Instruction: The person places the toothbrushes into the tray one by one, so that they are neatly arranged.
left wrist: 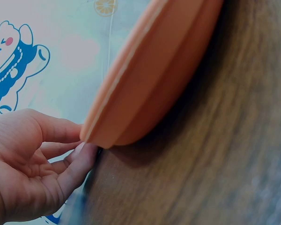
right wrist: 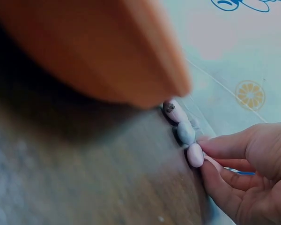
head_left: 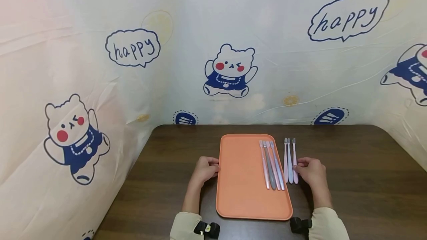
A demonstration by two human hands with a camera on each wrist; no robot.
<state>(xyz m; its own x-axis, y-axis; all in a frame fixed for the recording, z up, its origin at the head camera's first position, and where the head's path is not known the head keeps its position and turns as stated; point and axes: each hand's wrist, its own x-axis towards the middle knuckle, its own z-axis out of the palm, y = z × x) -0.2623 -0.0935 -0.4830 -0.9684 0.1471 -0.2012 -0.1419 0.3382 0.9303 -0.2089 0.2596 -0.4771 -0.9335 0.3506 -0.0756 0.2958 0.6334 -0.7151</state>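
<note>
An orange tray (head_left: 247, 199) lies on the table, and my left hand (head_left: 206, 169) grips its left rim. Thumb and fingers meet at the tray's edge in the left wrist view. Several toothbrushes, among them a grey one (head_left: 271, 171) and a blue one (head_left: 278, 169), lie side by side on the tray's right half. Just right of the tray lie a pink toothbrush (head_left: 285, 162), a light blue toothbrush (head_left: 290, 164) and a pale pink toothbrush (head_left: 295, 167). My right hand (head_left: 311, 171) pinches the pale pink one, its rounded handle end (right wrist: 195, 155) showing between thumb and finger.
The dark wooden table (head_left: 367, 180) carries the tray and the toothbrushes. A pale curtain (head_left: 186, 77) with printed bears hangs behind the table and along its sides. Black wrist straps (head_left: 300, 225) sit at both sleeve cuffs, close to the tray's front corners.
</note>
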